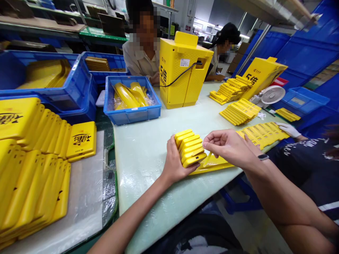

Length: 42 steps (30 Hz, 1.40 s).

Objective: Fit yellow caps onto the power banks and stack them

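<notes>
My left hand (175,163) is wrapped round the near end of a row of several yellow power banks (189,147) standing on edge on the pale green table (140,155). My right hand (229,145) hovers just right of that row, fingers curled in a pinch close to the top of the nearest power bank; whether it holds anything I cannot make out. A flat yellow plastic piece (212,163) lies under the row and my right hand.
A blue bin (131,113) of yellow bagged parts and a tall yellow charging cabinet (182,70) stand at the back. More rows of power banks (239,111) lie right; a gloved hand (288,129) rests there. Stacked yellow cases (31,169) fill the left. Two people sit opposite.
</notes>
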{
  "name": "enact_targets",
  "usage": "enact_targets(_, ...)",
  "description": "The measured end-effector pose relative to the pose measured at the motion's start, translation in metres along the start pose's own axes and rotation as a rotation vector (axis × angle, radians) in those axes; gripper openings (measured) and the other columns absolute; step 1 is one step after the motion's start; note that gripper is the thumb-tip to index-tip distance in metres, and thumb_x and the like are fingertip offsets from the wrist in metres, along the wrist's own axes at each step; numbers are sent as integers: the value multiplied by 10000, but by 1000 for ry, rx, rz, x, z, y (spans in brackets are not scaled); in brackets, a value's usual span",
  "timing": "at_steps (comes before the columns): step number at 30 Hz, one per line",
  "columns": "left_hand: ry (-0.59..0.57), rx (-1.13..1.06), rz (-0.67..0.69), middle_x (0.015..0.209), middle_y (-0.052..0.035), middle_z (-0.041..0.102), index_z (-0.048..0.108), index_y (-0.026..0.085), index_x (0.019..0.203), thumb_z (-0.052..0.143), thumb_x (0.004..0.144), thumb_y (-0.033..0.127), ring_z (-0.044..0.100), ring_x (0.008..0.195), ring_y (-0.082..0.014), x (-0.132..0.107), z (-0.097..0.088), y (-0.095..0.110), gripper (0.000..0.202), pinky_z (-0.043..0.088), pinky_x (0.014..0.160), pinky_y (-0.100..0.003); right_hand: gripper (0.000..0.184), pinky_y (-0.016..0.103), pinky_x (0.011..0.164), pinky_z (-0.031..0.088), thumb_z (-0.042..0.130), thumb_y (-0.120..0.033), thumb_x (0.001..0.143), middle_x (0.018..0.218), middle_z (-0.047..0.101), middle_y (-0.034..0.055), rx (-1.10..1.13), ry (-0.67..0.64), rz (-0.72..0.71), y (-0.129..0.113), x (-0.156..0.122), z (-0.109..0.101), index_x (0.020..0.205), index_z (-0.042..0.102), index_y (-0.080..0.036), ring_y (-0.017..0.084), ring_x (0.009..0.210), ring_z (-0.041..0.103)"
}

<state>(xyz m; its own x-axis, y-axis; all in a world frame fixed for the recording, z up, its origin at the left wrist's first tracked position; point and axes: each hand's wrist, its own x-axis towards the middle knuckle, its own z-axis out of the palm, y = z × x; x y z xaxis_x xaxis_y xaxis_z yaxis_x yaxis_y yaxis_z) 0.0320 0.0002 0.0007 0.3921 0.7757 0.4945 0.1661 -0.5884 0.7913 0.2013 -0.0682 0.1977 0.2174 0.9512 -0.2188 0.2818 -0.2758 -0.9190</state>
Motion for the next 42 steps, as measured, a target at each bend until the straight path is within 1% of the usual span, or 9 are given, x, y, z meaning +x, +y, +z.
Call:
enact_targets(5,-1,6,9,1623,-245,440,98,215,1761,998,706,614,494,1547,-488,-2,2,-5,1443,429,1320,-712,182,229,538,445,834,-323,671,666,698,23,-85,40,-101,4,1,11,723,767,-163,125,608,579)
enact_targets(11,-21,-12,1,1621,-236,430,67,217,1770,995,733,594,503,1537,-474,-2,-1,-4,1442,460,1306,-685,126,234,543,453,771,-283,692,669,715,29,-95,-21,-86,9,-1,24,727,754,-163,131,592,596)
enact_targets(18,-33,12,25,1638,-228,424,38,235,1776,1013,695,534,490,1541,-479,-3,-1,-5,1486,438,1317,-706,177,235,525,431,778,-309,662,684,718,38,-96,84,-101,6,0,14,739,779,-149,127,595,573)
enact_targets(26,-27,30,11,1622,-228,420,54,229,1772,993,716,602,492,1538,-484,-3,-1,-5,1462,450,1307,-705,139,255,564,468,750,-297,715,700,732,47,-170,67,-121,10,-2,23,743,772,-162,148,623,605)
enact_targets(33,-28,-4,14,1595,-218,439,56,229,1771,993,722,593,519,1511,-469,-2,-1,-3,1453,475,1288,-683,60,260,550,448,740,-204,773,672,727,35,-262,42,-102,8,0,23,730,757,-166,153,597,611)
enact_targets(35,-25,-8,15,1598,-220,439,56,227,1770,994,717,594,517,1513,-472,-2,0,-3,1457,473,1290,-688,54,265,567,450,735,-170,796,673,721,25,-319,33,-116,8,1,24,744,751,-169,157,607,617)
enact_targets(38,-23,-1,10,1608,-230,435,61,219,1766,995,720,590,508,1522,-479,-2,-1,-3,1450,459,1298,-703,84,277,613,430,746,-124,828,655,682,-1,-515,54,-175,6,3,22,764,739,-178,154,623,601)
enact_targets(40,-21,1,-3,1613,-236,438,90,217,1761,1001,719,588,501,1532,-482,-2,-1,-2,1433,456,1301,-705,79,287,631,401,814,-152,827,645,653,-19,-634,97,-198,3,5,14,805,745,-183,155,630,584)
enact_targets(42,-17,-4,-11,1613,-238,445,124,221,1754,1007,718,602,503,1538,-481,-1,-2,0,1413,455,1305,-702,178,291,627,397,911,-272,798,649,649,-21,-606,64,-189,1,7,0,834,759,-186,160,640,585)
